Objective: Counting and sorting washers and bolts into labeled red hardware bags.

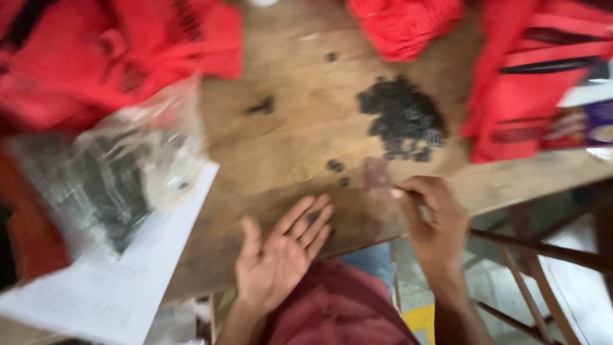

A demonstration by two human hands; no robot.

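Left hand (281, 255) open, palm up, cradling one small dark button (312, 217); right hand (431, 220) pinches a small clear plastic bag (378, 182). Risk: button rolling off the worn wooden table (287, 128) edge.

We see our left hand (281, 252) lying palm up at the near edge of the table (268, 147), fingers spread and loosely extended. Our right hand (434, 220) is beside it at the same edge, knuckles up, thumb and forefinger pinched together.

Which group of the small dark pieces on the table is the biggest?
The heap of dark pieces at upper right, beside the red fabric, is the biggest; the other groups hold only a few pieces.
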